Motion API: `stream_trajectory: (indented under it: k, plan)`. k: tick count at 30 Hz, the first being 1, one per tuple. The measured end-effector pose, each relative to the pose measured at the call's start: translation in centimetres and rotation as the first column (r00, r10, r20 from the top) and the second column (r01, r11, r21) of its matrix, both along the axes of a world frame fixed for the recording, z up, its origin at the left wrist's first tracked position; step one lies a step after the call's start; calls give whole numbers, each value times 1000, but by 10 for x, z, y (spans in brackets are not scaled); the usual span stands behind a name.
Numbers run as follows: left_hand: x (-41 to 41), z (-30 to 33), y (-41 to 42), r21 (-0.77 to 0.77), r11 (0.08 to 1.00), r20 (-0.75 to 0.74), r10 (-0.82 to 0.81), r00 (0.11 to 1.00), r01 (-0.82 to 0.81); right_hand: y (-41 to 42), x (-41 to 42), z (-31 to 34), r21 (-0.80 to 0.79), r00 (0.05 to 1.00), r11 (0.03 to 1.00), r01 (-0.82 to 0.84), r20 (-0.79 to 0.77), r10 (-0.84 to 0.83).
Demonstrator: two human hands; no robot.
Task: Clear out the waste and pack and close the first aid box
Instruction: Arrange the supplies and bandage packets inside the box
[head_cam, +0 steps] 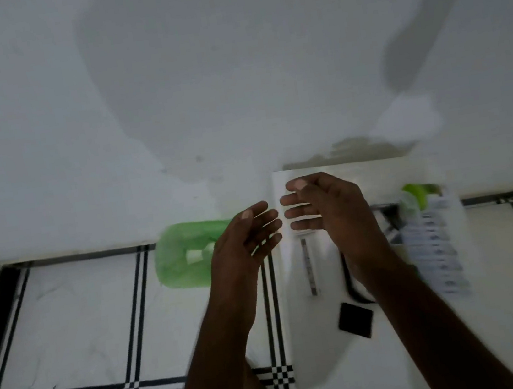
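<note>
- The floor (68, 319) is pale tile crossed by thin black double lines, and it meets a plain white wall (166, 75) that fills the upper half of the view.
- Soft shadows of a person and an arm fall across that wall.
- A green plastic bin (185, 257) sits on the floor against the wall (something small and pale lies inside; too blurred to name).
- The white first aid box (322, 343) lies open to the right of the bin, its long axis running from the person toward the wall, far edge up against it.
- Blurred items crowd the box's right side; a small black square (355, 319) rests on its white surface.
- The left hand (242, 245) and right hand (326, 207) hover near the box's far left corner, palms facing, fingers spread and loosely curled, fingertips almost meeting, holding nothing.
</note>
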State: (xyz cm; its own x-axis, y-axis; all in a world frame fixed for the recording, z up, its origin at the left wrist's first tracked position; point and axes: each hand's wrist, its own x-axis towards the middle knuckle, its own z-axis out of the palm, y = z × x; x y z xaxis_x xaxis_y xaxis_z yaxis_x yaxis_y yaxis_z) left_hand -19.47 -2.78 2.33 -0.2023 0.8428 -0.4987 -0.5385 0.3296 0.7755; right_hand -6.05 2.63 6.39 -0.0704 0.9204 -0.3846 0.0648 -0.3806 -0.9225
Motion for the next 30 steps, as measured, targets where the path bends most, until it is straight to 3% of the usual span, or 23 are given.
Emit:
stream_trajectory:
  k: [11,18,22,27,30]
  plan:
    - [178,5,-16,-83,966,-33,-249,968,246,-29,191,7,-23,981,987,160,112,-156]
    - [213,-17,-10,-204,935,-263,-337,904,289,-37,240,-66,-43,872,982,181,469,-140]
    - [221,-34,-7,-188,933,-494,-361,791,308,-41,247,-102,-57,772,988,144,631,-76]
    - [215,-42,-12,-139,890,-810,-355,466,435,-52,242,-112,-5,766,1000,27,643,-18]
    - [208,-50,-31,-81,914,-876,-255,409,397,-75,230,-117,10,711,994,-106,700,68]
